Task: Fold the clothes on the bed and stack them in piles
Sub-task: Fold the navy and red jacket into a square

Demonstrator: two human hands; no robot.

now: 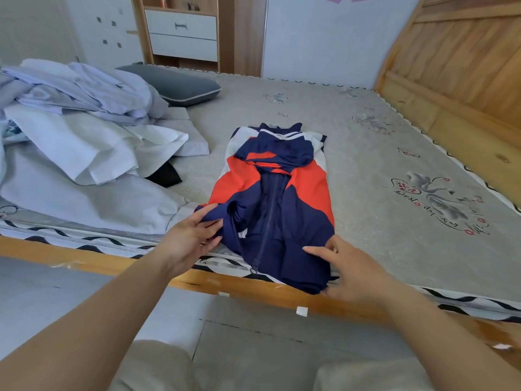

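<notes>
One jacket lies zip-up on the bed, hem at the near edge. The left hand pinches its folded-in sleeve; the right hand, fingers straight, presses its hem corner. One heap of pale clothes sits left of the jacket, with one pillow behind.

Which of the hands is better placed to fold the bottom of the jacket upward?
Probably the left hand: it already grips the jacket at its lower corner. The right hand only rests open on the hem.
</notes>
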